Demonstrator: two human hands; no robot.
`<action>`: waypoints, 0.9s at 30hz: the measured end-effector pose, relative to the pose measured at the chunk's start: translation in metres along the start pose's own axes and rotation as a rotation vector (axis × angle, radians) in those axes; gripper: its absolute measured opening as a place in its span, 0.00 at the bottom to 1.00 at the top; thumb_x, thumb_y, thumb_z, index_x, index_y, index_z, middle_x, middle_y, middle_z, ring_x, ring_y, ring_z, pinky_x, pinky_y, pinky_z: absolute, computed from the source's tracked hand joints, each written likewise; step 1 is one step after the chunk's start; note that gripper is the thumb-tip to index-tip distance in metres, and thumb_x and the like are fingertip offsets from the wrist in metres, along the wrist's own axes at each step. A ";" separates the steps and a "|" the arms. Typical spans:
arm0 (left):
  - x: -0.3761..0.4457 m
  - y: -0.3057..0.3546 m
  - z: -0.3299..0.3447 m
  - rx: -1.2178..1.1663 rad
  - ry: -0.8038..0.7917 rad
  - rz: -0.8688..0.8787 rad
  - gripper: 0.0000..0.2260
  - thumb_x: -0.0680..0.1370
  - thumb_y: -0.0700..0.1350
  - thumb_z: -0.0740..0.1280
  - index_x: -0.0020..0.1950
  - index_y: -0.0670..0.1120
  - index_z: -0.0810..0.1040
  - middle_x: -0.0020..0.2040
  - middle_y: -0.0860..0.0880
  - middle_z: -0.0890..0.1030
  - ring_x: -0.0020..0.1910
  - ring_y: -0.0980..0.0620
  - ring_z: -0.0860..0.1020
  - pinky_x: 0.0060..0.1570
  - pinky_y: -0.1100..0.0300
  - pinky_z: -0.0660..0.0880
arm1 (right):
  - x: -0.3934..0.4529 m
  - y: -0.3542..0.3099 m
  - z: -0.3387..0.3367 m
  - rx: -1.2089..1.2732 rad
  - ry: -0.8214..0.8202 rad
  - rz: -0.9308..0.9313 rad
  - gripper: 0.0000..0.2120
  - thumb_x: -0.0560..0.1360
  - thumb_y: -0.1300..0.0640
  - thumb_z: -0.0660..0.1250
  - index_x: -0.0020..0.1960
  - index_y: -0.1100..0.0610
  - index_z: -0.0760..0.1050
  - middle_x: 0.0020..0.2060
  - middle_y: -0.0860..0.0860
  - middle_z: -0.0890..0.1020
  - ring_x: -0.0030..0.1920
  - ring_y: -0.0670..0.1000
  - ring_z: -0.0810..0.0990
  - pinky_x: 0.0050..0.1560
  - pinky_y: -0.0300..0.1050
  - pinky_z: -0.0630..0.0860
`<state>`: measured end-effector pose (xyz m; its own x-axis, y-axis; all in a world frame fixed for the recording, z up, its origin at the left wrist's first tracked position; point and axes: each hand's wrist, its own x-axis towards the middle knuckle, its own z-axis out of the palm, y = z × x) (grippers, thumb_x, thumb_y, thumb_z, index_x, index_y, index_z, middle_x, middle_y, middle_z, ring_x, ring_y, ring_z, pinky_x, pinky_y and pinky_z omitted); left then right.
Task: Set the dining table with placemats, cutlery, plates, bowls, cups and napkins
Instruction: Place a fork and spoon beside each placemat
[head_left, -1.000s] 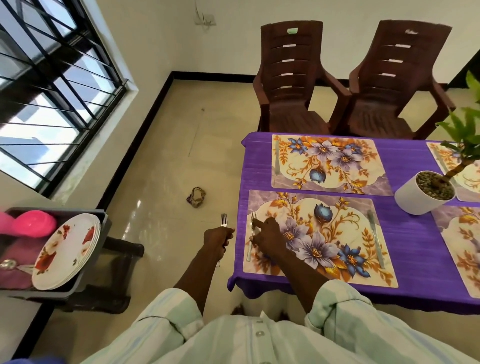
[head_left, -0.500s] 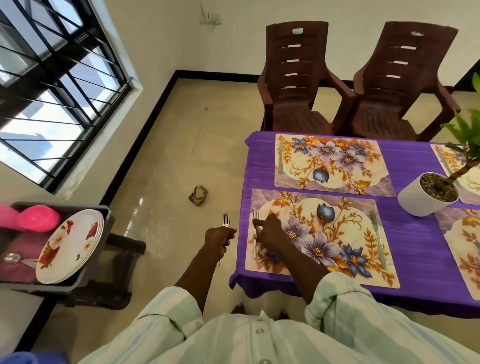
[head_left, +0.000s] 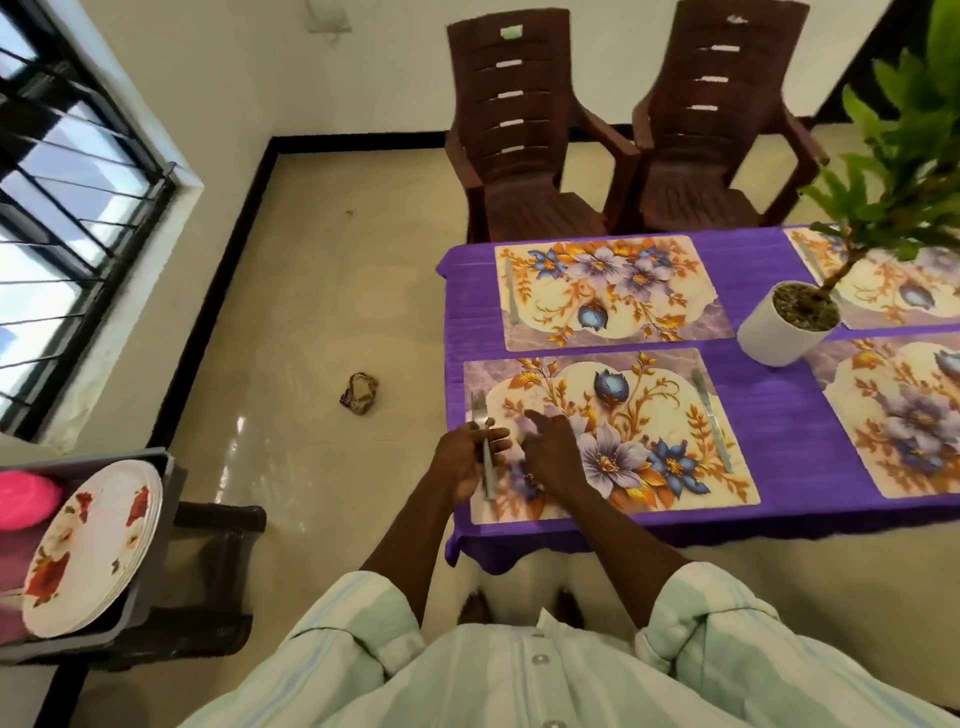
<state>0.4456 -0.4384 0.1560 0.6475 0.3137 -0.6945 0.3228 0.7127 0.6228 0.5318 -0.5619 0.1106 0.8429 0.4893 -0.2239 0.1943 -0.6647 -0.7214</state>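
Fingers of the left hand (head_left: 465, 460) curl around a fork (head_left: 485, 452) at lower centre of the frame, its tines pointing toward the top and its handle lying over the left edge of the nearest floral placemat (head_left: 623, 431). Just beside it, the right hand (head_left: 550, 452) rests on that placemat with its fingers loosely bent and holding nothing. A table knife (head_left: 712, 426) lies along the placemat's right edge. The table (head_left: 779, 415), under a purple cloth, fills the right of the frame and carries three more floral placemats plus a white potted plant (head_left: 787, 322) at right. Another knife (head_left: 511, 296) lies on the left edge of the far placemat (head_left: 608, 291). At lower left, a grey crate (head_left: 156, 545) holds a stack of flowered plates (head_left: 88, 545) tilted on edge and a pink bowl (head_left: 26, 499). Two brown plastic chairs (head_left: 524, 130) stand at the top.
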 end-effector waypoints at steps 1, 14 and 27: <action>0.000 -0.004 0.011 -0.017 -0.067 -0.029 0.11 0.82 0.40 0.57 0.58 0.37 0.76 0.48 0.39 0.82 0.44 0.44 0.80 0.45 0.51 0.80 | -0.003 0.004 -0.009 0.016 0.053 0.031 0.15 0.79 0.55 0.64 0.65 0.49 0.74 0.62 0.47 0.72 0.55 0.43 0.72 0.52 0.25 0.67; 0.024 -0.082 0.187 0.189 -0.277 -0.203 0.09 0.80 0.33 0.58 0.56 0.33 0.76 0.50 0.36 0.83 0.46 0.43 0.84 0.43 0.52 0.82 | -0.043 0.125 -0.156 0.302 0.396 0.421 0.13 0.75 0.64 0.64 0.58 0.61 0.80 0.56 0.56 0.81 0.57 0.56 0.79 0.52 0.40 0.71; 0.047 -0.198 0.406 0.461 -0.232 -0.338 0.06 0.77 0.37 0.67 0.40 0.39 0.78 0.24 0.48 0.76 0.20 0.53 0.74 0.24 0.63 0.74 | -0.075 0.292 -0.344 0.335 0.408 0.572 0.09 0.74 0.61 0.63 0.49 0.58 0.82 0.44 0.54 0.85 0.46 0.54 0.81 0.49 0.47 0.76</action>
<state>0.6923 -0.8191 0.1467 0.5739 -0.0644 -0.8164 0.7681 0.3883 0.5092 0.6979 -0.9871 0.1419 0.8971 -0.1673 -0.4089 -0.4333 -0.5137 -0.7405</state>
